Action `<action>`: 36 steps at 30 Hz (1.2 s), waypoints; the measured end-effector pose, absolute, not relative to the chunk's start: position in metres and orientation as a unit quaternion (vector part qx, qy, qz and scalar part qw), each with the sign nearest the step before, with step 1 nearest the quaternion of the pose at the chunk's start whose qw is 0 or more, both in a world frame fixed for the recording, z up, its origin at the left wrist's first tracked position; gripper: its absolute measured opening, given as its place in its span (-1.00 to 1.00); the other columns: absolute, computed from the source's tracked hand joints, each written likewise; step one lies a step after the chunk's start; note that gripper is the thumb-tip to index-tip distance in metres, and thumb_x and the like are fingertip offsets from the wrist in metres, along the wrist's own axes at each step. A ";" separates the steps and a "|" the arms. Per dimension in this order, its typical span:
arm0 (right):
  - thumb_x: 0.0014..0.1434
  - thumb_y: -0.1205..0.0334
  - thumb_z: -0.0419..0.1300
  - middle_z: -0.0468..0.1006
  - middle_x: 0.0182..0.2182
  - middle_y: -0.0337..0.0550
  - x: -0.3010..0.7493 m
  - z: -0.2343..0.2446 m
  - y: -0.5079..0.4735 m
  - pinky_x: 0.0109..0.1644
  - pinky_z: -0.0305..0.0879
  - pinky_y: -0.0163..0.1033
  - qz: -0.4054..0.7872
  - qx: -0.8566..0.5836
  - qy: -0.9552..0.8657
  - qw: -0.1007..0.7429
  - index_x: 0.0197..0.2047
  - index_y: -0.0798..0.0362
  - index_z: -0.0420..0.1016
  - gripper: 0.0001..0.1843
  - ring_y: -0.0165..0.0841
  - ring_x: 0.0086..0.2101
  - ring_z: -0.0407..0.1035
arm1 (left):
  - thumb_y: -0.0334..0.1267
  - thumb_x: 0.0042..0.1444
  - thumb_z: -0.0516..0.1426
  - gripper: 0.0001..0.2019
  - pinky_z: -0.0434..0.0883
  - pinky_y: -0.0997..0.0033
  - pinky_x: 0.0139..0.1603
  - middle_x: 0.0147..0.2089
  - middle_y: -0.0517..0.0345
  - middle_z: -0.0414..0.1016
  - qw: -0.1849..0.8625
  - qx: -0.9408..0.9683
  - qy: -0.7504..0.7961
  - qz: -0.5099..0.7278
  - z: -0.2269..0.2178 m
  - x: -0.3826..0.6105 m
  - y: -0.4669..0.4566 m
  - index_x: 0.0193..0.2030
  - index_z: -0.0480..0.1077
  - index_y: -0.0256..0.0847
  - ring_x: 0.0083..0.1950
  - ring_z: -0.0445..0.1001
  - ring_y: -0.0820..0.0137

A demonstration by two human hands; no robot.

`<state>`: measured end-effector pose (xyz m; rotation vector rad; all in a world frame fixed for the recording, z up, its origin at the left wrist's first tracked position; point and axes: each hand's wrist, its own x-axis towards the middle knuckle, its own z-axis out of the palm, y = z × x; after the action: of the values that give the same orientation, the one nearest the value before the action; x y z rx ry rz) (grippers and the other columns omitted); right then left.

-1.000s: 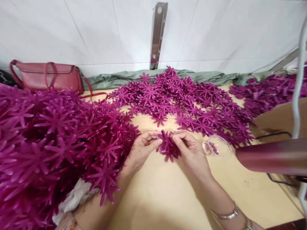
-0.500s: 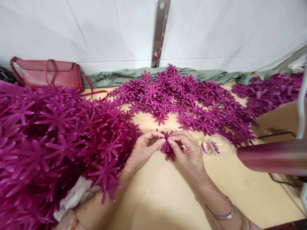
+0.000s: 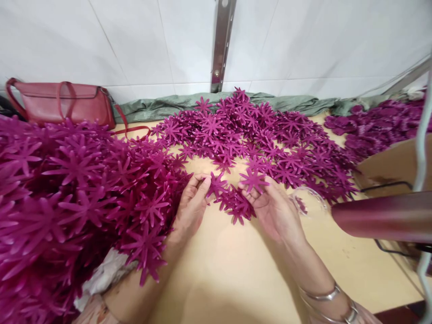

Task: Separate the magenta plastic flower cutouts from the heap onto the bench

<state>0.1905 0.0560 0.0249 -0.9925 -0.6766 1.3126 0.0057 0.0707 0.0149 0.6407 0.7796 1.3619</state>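
Observation:
Between thumb and fingers, my left hand (image 3: 194, 202) pinches the edge of a purple star-shaped flower piece (image 3: 218, 185). A second flower piece (image 3: 254, 181), spread flat with its thin petals showing, is gripped by my right hand (image 3: 275, 209). Below and between the hands, a small cluster of the same flower pieces (image 3: 238, 204) lies on the pale yellow table (image 3: 216, 270). Just beyond my hands stretches a loose heap of flower pieces (image 3: 216, 130). A much taller pile (image 3: 84, 193) rises beside my left forearm.
A clear round plastic container (image 3: 310, 200) stands right of my right hand. Further right are a dark red cylinder (image 3: 381, 216), a cardboard box (image 3: 393, 166) and darker purple pieces (image 3: 384, 126). A red handbag (image 3: 64, 103) and green cloth (image 3: 151, 108) line the tiled wall.
My hands were together, pinching at one purple cluster. Now they are apart, each with its own flower piece, and the small cluster between them is uncovered. The view has shifted slightly.

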 end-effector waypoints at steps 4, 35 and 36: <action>0.21 -0.31 0.31 0.71 -0.12 -0.16 0.188 0.031 0.054 -0.01 0.58 -0.03 0.584 -0.448 -0.314 0.599 -0.15 -0.11 0.54 -0.56 -0.22 -0.11 0.62 | -0.12 0.19 0.37 -0.68 0.49 0.41 0.03 0.05 0.23 0.48 0.661 0.288 0.336 0.606 0.015 0.004 0.069 0.02 0.44 -0.02 -0.02 0.52 0.45; 0.24 -0.12 0.37 0.43 -0.52 -0.30 0.183 0.032 0.043 -0.40 0.21 -0.31 0.444 -0.536 -0.478 0.536 -0.42 0.01 0.46 -0.59 -0.42 -0.47 0.25 | -0.12 0.08 0.43 -0.76 0.28 0.57 -0.27 -0.39 0.33 0.39 0.579 0.338 0.427 0.606 -0.002 0.001 0.076 -0.34 0.52 -0.19 -0.36 0.28 0.56; 0.27 -0.13 0.34 0.40 -0.52 -0.30 0.183 0.031 0.042 -0.40 0.18 -0.30 0.433 -0.541 -0.485 0.534 -0.44 0.00 0.41 -0.56 -0.42 -0.47 0.22 | -0.12 0.08 0.43 -0.76 0.29 0.57 -0.26 -0.38 0.33 0.40 0.580 0.338 0.425 0.608 -0.002 0.001 0.076 -0.34 0.52 -0.19 -0.35 0.29 0.56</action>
<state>0.1829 0.0420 0.0312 -1.2903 -1.1551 1.0318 0.0010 0.0757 -0.0016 0.7895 0.9924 1.4215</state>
